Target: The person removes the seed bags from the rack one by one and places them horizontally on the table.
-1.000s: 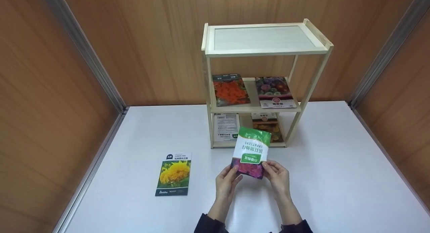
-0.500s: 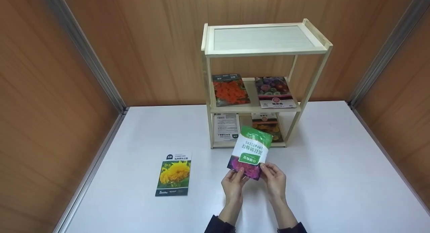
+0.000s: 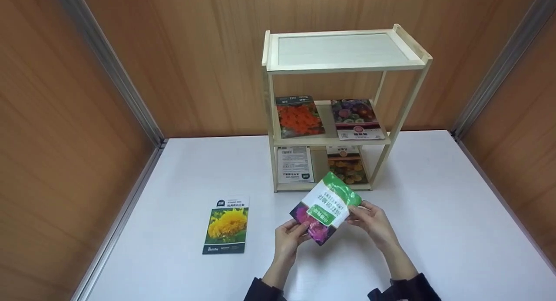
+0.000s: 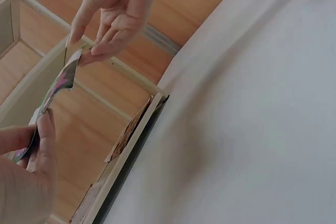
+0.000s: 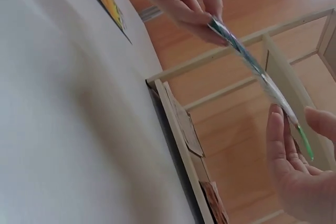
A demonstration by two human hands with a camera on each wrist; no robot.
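A seed packet (image 3: pixel 326 209) with a green end, a white middle and pink flowers is held tilted above the white table, in front of the shelf rack. My left hand (image 3: pixel 287 240) pinches its flowered end, thumb on top and fingers beneath. At the right edge near the green end, my right hand (image 3: pixel 377 226) holds it between thumb and fingers. The right wrist view shows the packet (image 5: pixel 257 69) edge-on and slightly bent, with the left hand (image 5: pixel 186 1) at its far end. Another seed packet (image 3: pixel 226 227), with a yellow flower, lies on the table left of my hands.
A pale wooden shelf rack (image 3: pixel 332 141) stands at the back. Its middle shelf bears a red-flower packet (image 3: pixel 299 117) and a purple-flower packet (image 3: pixel 357 118). Below lie a white text-side packet (image 3: pixel 295 164) and an orange-flower packet (image 3: pixel 347 166). Wood-grain panels (image 3: pixel 208 62) enclose the table.
The held packet has turned clockwise, its green end swinging right and nearer. My right hand has shifted from the flowered end up the right edge; my left hand has moved slightly left.
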